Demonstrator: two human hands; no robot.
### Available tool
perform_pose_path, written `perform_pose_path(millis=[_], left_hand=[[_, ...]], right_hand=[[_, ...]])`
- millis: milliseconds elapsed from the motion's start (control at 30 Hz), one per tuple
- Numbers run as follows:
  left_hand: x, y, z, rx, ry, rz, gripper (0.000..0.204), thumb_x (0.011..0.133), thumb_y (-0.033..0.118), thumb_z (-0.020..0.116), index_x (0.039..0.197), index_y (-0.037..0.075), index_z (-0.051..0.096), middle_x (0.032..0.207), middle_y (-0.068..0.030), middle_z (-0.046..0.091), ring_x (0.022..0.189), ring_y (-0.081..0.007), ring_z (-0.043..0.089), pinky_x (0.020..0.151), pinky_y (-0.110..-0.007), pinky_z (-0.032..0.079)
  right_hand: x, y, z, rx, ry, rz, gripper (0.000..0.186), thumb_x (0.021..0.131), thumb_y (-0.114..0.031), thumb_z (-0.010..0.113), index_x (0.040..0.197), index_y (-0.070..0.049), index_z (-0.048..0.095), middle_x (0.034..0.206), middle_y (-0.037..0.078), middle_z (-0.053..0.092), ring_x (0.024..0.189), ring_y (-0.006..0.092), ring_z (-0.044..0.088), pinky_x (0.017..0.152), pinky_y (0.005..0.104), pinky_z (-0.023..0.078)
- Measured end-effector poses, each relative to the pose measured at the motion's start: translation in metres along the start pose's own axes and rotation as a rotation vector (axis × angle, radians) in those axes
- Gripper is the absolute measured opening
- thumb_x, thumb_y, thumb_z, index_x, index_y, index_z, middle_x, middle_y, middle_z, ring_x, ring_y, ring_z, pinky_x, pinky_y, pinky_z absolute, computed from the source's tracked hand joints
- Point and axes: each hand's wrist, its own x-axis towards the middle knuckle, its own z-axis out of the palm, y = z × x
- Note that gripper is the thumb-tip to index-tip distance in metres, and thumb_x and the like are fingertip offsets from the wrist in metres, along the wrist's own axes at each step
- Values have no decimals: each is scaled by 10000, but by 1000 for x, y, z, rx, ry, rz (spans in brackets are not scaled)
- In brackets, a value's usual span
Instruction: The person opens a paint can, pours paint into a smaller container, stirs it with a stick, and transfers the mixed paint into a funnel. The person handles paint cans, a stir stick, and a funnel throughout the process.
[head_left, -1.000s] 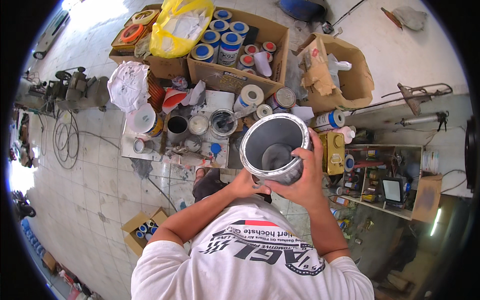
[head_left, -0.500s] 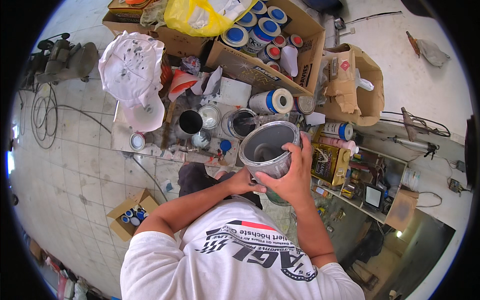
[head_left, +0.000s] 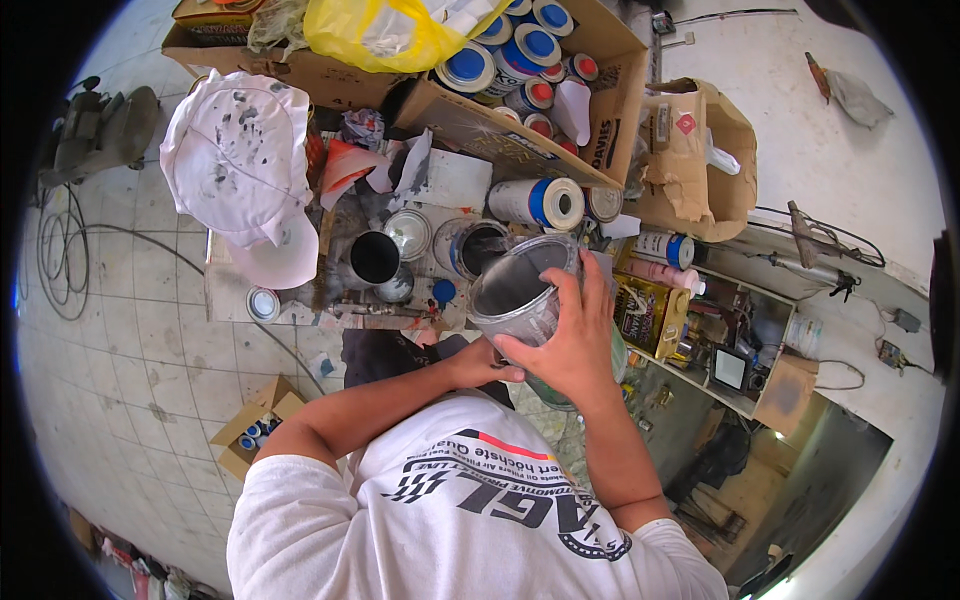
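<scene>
A grey paint-smeared metal can point(head_left: 518, 324) is held up in front of me, tilted toward the left, its open mouth showing a grey-coated inside. My right hand point(head_left: 574, 345) wraps around its right side, fingers over the rim and thumb on the near wall. Low on the near left side, my left hand point(head_left: 482, 364) grips the can; part of its fingers is hidden behind it. Just beyond stands an open can with dark contents point(head_left: 480, 247). Left of that are a black-lined open can point(head_left: 374, 258) and a round pale-lidded container point(head_left: 408, 234).
A white can with a blue band point(head_left: 538, 203) lies on the bench. Behind it is a carton of cans point(head_left: 480, 130). A stained white cap point(head_left: 240, 150) sits at the left, near a small tin point(head_left: 263, 304). A yellow rectangular tin point(head_left: 650, 312) stands to the right.
The can has tipped further to the left in my hands, so its mouth looks narrower. Both hands have kept their hold. The view has shifted slightly.
</scene>
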Motion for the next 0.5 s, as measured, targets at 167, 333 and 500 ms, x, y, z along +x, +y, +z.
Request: perform_pose_path(millis=[167,333,500], left_hand=[[0,5,-4,-28,-12,4,1049,874,338,919,1644,38,274,1599,-161,481,1456,-297,494,1188,-509,442],[5,6,-6,-45,-42,25,1063,862,337,931,1641,28,279,1594,-163,490,1445,-287,505,1180,-482,453],[5,18,-4,210,81,49,969,819,355,960,1558,-7,448,1484,-153,592,1351,-245,580,1125,-431,497]], right_hand=[[7,-2,2,11,-1,-3,895,596,-384,981,1347,-128,568,1588,310,345,1425,522,401,1170,630,327],[4,1,-2,36,-5,25,906,595,-395,989,1340,-125,550,1598,312,333,1443,526,390,1183,630,328],[-13,15,-7,169,-5,104,876,595,-380,1015,1264,-96,526,1602,311,321,1468,545,380,1161,600,407]])
